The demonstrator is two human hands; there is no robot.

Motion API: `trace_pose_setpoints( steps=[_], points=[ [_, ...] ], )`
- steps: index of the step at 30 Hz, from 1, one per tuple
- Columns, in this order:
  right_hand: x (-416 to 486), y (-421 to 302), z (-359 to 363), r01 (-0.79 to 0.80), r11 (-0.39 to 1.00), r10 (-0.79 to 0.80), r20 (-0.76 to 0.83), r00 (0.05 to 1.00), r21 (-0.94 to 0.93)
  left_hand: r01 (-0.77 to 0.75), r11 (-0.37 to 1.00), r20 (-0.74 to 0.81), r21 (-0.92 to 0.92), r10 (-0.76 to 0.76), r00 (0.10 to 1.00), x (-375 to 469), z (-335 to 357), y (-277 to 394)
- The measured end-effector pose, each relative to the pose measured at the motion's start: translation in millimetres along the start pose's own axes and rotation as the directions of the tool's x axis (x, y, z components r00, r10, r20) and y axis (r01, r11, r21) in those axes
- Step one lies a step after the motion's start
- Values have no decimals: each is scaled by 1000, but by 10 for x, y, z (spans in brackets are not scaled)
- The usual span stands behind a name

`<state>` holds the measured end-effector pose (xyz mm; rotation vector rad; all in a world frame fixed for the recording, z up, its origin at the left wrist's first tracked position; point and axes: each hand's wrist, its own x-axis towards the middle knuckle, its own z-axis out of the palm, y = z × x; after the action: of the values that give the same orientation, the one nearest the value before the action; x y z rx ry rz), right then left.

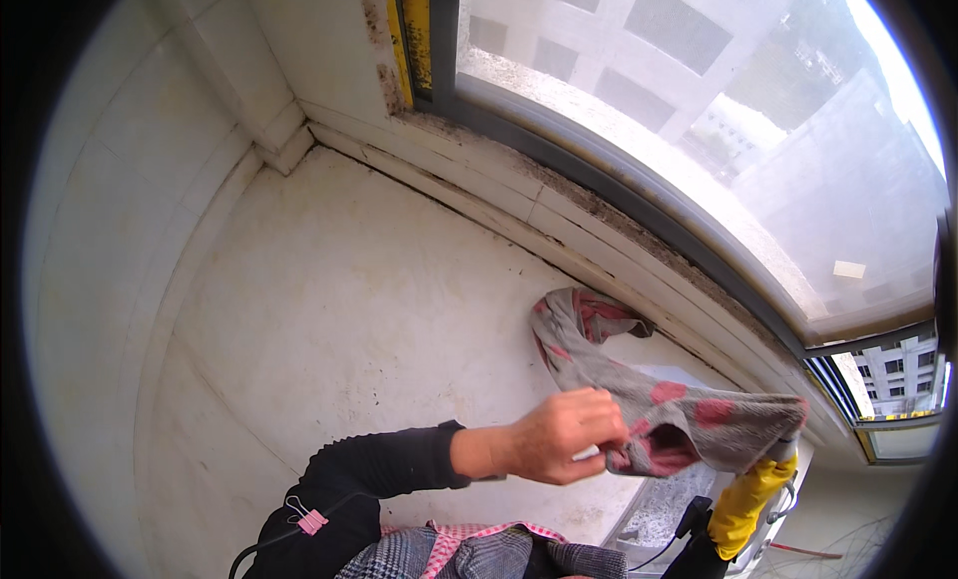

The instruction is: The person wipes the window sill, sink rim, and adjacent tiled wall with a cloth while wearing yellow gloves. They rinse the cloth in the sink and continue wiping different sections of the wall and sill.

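My left hand (557,438), bare below a black sleeve, pinches one end of a grey towel with red spots (636,384). A small white patch shows between its fingers. My right hand, in a yellow glove (752,500) with a greyish hand part, is at the towel's other end, at the right. The cloth hides most of its fingers, but the towel is stretched between the two hands. The towel's far part curls over the white countertop (359,294) beside the wall ledge. Beneath the towel lies a metal sink (666,508), partly covered.
A stained tiled ledge (479,182) and a grey-framed window (644,167) run along the far side. A tiled wall (127,167) stands at the left. Right of the yellow glove is a curved metal fitting (783,504), and near it a thin red rod (808,552).
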<state>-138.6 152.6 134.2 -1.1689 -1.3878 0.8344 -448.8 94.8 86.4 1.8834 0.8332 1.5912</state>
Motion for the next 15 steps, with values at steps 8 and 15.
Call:
trace_pose_setpoints(
  steps=[8,15],
  points=[
    [541,547,245,115,828,89,333,939,-549,235,864,158,445,-334,929,-596,226,-129],
    [859,1517,1171,403,398,-16,433,901,-824,519,-47,-394,853,-710,583,-2031,-1632,-6]
  ],
)
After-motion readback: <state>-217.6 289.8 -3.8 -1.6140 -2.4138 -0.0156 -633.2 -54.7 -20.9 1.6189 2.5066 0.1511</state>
